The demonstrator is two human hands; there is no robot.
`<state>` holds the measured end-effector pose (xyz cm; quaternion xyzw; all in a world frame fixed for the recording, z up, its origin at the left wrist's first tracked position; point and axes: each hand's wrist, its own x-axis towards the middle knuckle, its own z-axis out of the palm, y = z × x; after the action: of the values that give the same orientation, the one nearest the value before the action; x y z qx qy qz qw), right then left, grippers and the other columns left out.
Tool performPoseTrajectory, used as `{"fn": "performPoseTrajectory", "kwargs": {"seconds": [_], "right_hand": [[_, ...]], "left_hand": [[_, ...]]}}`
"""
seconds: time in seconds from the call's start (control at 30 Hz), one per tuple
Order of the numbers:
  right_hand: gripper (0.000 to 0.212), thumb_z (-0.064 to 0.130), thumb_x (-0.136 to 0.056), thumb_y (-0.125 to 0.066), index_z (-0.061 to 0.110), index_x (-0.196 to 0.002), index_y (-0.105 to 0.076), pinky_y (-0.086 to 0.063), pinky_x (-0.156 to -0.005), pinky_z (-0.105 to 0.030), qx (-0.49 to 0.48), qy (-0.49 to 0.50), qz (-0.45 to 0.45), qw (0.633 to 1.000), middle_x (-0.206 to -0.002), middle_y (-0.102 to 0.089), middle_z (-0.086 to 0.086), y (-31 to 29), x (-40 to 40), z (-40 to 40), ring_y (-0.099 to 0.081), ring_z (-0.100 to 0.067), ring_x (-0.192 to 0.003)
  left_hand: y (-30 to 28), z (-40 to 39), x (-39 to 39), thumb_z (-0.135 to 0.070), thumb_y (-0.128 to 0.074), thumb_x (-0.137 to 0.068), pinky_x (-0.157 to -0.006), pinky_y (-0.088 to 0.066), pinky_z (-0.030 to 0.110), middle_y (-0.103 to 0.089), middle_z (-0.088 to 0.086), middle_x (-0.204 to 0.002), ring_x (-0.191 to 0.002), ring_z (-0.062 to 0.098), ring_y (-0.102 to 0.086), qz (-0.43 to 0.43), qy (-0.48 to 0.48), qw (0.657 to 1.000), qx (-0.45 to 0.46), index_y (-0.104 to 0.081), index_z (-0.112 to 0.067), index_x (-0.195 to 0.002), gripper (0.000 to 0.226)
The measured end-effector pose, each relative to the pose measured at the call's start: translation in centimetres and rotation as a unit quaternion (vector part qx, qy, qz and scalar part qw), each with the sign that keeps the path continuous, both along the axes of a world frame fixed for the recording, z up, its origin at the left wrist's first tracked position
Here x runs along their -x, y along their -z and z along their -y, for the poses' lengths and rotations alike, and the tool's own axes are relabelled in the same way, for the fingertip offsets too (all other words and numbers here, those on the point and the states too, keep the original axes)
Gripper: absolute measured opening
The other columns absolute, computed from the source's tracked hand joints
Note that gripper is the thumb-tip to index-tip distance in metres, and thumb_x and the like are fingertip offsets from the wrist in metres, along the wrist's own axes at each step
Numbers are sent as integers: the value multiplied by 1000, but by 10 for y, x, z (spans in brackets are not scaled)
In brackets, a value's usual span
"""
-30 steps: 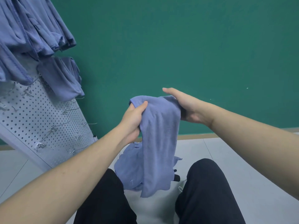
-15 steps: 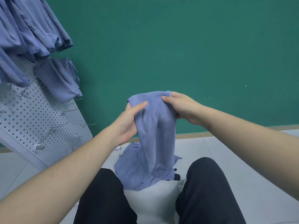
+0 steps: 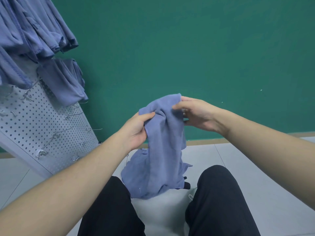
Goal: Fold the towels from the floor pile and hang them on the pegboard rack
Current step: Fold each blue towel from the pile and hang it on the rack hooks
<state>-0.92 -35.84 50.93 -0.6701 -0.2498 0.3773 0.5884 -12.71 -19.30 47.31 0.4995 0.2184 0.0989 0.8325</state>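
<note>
A blue towel [image 3: 166, 137] hangs folded lengthwise in front of me, held at its top. My left hand [image 3: 136, 128] grips its left edge, thumb on the front. My right hand [image 3: 196, 114] pinches the top right corner between thumb and fingers. Its lower end drapes down onto the pile of blue towels [image 3: 136, 174] on the floor between my knees. The white pegboard rack [image 3: 39, 126] leans at the left, with several blue towels [image 3: 34, 34] hung on its upper hooks.
A green wall stands close ahead, with a brown baseboard [image 3: 204, 142] at its foot. Bare wire hooks [image 3: 56, 133] stick out of the lower pegboard. My legs in black trousers [image 3: 219, 201] flank a pale cushion. Grey floor tiles spread to the right.
My right hand shifted from cupping the towel's right side to pinching its top corner. The towel's top has bunched narrower between both hands, and the view has dropped slightly.
</note>
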Motion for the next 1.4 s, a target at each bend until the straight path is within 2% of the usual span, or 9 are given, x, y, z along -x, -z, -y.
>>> {"fn": "performPoseTrajectory", "kwargs": {"seconds": [0.1, 0.27, 0.37, 0.5, 0.67, 0.77, 0.97, 1.2, 1.4], "right_hand": [[41, 10, -96, -55, 36, -127, -58, -53, -75, -30, 11, -25, 36, 999, -105, -66, 0, 0, 9, 0, -62, -17, -82], [46, 10, -93, -65, 33, -131, -53, -58, -89, -39, 2, -29, 40, 999, -121, -71, 0, 8, 14, -4, -71, -20, -98], [29, 4, -92, -66, 11, -120, -66, -53, -96, -38, 3, 11, 6, 1000, -110, -74, -6, 8, 13, -9, -67, -19, -99], [5, 18, -96, -65, 19, -92, -68, -53, -88, -32, 51, 22, -13, 998, -93, -72, 2, 7, 13, -10, -65, -13, -84], [25, 37, -94, -67, 17, -108, -72, -56, -78, -31, 77, 91, 4, 993, -94, -73, 3, 6, 9, -10, -66, -17, -81], [36, 44, -87, -73, 12, -106, -74, -58, -89, -36, 93, 130, 1, 987, -103, -77, -2, 7, 6, -8, -72, -21, -94], [46, 58, -83, -70, 23, -113, -71, -55, -88, -35, 64, 104, -48, 991, -108, -76, 5, 5, 3, -2, -71, -14, -102], [19, 10, -92, -65, 12, -111, -68, -53, -92, -35, 69, 48, -8, 996, -104, -72, -2, 3, -7, 5, -65, -18, -96], [3, 16, -96, -64, 13, -95, -62, -58, -83, -35, 121, 61, 37, 990, -93, -65, -9, 4, -6, 5, -61, -22, -83]], "left_hand": [[-2, 0, 2, -12, -54, -102, -82, -59, 35, -74, 7, -115, -103, 19, -72, 13, -27, 999, -15, -61, -15, -128, 27], [-10, -2, 6, -20, -50, -105, -77, -58, 32, -76, 1, -110, -98, 15, -74, 10, -53, 996, -65, -63, -19, -122, 21], [-13, -5, 5, -24, -50, -105, -74, -57, 30, -76, 1, -107, -91, 12, -75, -2, -78, 994, -71, -62, -23, -114, 15], [-16, -10, 0, -23, -49, -106, -76, -57, 34, -71, 4, -112, -91, 15, -72, -20, -103, 992, -63, -57, -23, -112, 11], [-25, -15, 8, -16, -50, -101, -82, -55, 36, -74, 9, -114, -99, 21, -72, -56, 44, 995, -75, -61, -10, -127, 29], [-27, -13, 15, -10, -48, -99, -84, -56, 42, -75, 4, -106, -94, 21, -72, -45, 138, 985, -88, -67, -19, -108, 23], [-17, -13, 9, -4, -53, -97, -73, -57, 34, -75, 7, -102, -88, 19, -72, -46, 110, 990, -80, -64, -12, -113, 21], [-15, -19, 1, -20, -66, -94, -62, -55, 25, -76, 1, -97, -80, 14, -73, -80, 16, 994, -72, -69, -14, -113, 20], [-14, -19, 0, -26, -63, -98, -68, -51, 30, -75, 1, -100, -84, 16, -70, -95, -16, 985, -140, -63, -16, -108, 14]]}}
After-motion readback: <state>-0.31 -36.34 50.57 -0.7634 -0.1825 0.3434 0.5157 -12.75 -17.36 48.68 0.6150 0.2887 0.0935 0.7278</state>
